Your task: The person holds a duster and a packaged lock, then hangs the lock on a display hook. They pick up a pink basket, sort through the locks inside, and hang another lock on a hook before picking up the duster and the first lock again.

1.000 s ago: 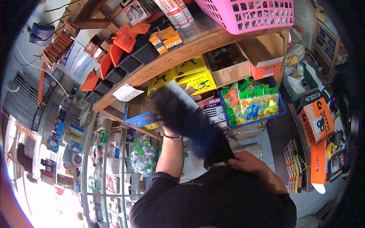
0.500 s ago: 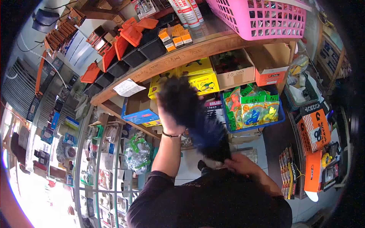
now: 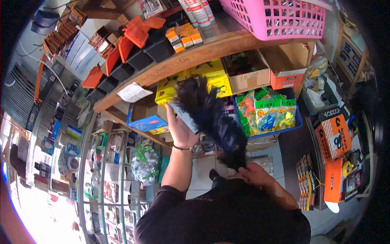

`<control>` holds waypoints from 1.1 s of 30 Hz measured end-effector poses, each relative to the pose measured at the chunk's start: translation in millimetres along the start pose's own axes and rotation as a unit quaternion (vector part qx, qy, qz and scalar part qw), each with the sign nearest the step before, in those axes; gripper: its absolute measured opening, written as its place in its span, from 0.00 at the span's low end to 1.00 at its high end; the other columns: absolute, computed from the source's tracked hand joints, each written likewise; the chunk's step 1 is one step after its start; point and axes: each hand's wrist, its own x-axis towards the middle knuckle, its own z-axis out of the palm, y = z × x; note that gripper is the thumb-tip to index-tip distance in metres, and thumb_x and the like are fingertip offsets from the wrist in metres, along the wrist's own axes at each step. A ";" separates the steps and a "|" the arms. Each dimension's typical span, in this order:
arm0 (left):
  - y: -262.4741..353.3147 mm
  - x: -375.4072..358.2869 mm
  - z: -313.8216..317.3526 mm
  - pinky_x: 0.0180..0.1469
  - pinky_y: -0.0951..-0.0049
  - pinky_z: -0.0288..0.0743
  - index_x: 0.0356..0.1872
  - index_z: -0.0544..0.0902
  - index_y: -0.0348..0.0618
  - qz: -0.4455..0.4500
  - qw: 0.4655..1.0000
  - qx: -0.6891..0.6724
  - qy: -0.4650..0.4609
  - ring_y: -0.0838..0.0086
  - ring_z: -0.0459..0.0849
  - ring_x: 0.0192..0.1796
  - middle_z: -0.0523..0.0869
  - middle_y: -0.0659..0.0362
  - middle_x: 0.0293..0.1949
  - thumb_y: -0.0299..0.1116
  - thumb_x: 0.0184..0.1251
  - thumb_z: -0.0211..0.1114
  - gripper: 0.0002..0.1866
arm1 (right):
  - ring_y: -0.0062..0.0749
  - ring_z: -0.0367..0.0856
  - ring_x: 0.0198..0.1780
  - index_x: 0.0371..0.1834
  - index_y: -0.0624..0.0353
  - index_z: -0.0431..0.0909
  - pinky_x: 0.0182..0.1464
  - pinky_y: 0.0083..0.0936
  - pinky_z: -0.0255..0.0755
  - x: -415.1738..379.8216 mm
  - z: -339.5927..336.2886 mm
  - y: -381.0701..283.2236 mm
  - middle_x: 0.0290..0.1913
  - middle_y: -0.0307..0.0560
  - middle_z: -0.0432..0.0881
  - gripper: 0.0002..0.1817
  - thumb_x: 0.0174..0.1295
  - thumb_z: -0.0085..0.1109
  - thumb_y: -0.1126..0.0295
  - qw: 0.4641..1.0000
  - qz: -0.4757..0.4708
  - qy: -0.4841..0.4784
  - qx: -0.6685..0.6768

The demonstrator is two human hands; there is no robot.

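A dark, fluffy feather duster [image 3: 215, 118] slants up across the middle of the view. My right hand [image 3: 256, 175] is closed round its lower end, close to my body. On the other side, my left hand [image 3: 183, 132] holds a pale box [image 3: 184, 116] against its palm, thumb pointing up. The duster's feathers lie over the box's right side and hide part of it. Just beyond the left hand are a yellow box [image 3: 164, 91] on the shelf and a blue open carton [image 3: 148, 124].
A wooden shelf edge [image 3: 183, 61] runs across the front. Above it stand a pink basket [image 3: 256, 28], black bins with orange lids [image 3: 134, 34] and white tubes [image 3: 197, 12]. A blue tray [image 3: 298, 122] holds green-labelled packs. Glass cases [image 3: 101, 171] line the left.
The duster has swung slightly and shows less blur, uncovering the pale box in my left hand. My left hand has shifted a little, and my right hand keeps its grip.
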 end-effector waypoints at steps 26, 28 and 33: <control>-19.4 6.7 -13.9 0.59 0.59 0.60 0.58 0.62 0.41 -0.040 0.998 -0.040 -0.015 0.58 0.68 0.56 0.69 0.52 0.55 0.56 0.64 0.36 0.31 | 0.16 0.61 0.16 0.25 0.60 0.75 0.18 0.17 0.55 -22.6 12.4 18.0 0.13 0.34 0.64 0.14 0.62 0.45 0.63 0.990 -0.022 0.048 0.128; -23.6 25.0 -61.1 0.55 0.55 0.64 0.58 0.61 0.40 -0.134 0.967 0.016 -0.218 0.54 0.72 0.51 0.70 0.47 0.53 0.55 0.63 0.37 0.31 | 0.16 0.61 0.16 0.23 0.59 0.73 0.17 0.18 0.55 -25.7 17.1 16.0 0.13 0.34 0.64 0.14 0.62 0.45 0.63 0.996 -0.056 0.037 0.055; -18.8 24.0 -19.6 0.59 0.55 0.59 0.60 0.59 0.42 -0.105 0.992 -0.037 -0.055 0.60 0.66 0.58 0.66 0.54 0.58 0.62 0.60 0.39 0.37 | 0.18 0.61 0.15 0.20 0.59 0.71 0.17 0.18 0.55 -12.3 33.5 26.2 0.13 0.34 0.64 0.14 0.62 0.46 0.64 0.979 -0.053 0.145 0.131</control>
